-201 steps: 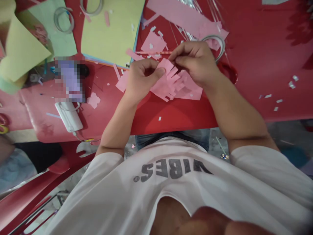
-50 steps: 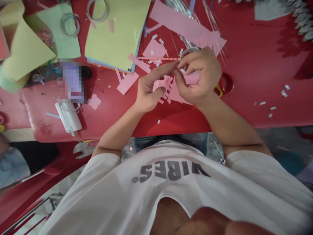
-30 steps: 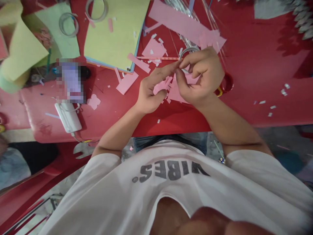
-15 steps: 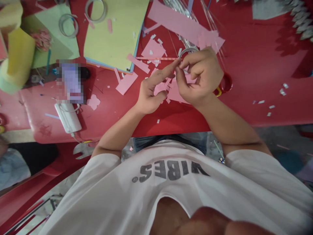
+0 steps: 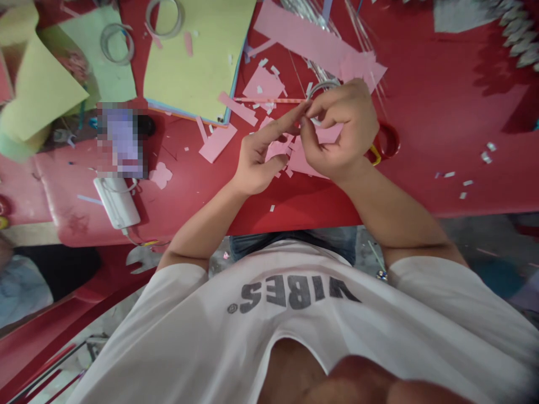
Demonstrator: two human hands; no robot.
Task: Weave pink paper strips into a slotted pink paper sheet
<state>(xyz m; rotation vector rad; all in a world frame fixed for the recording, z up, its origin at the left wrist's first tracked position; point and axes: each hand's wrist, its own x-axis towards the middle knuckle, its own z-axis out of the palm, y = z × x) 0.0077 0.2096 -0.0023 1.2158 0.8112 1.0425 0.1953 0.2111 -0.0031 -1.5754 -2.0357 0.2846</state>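
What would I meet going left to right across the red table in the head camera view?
White power bank, pink flower-shaped paper cutout, pink paper strip, left hand, right hand, red ring-shaped handle, small white paper scraps.

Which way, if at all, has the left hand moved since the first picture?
Yes. Against the white power bank, the left hand has shifted slightly to the right of the view, toward the right hand, and a little nearer the person's body.
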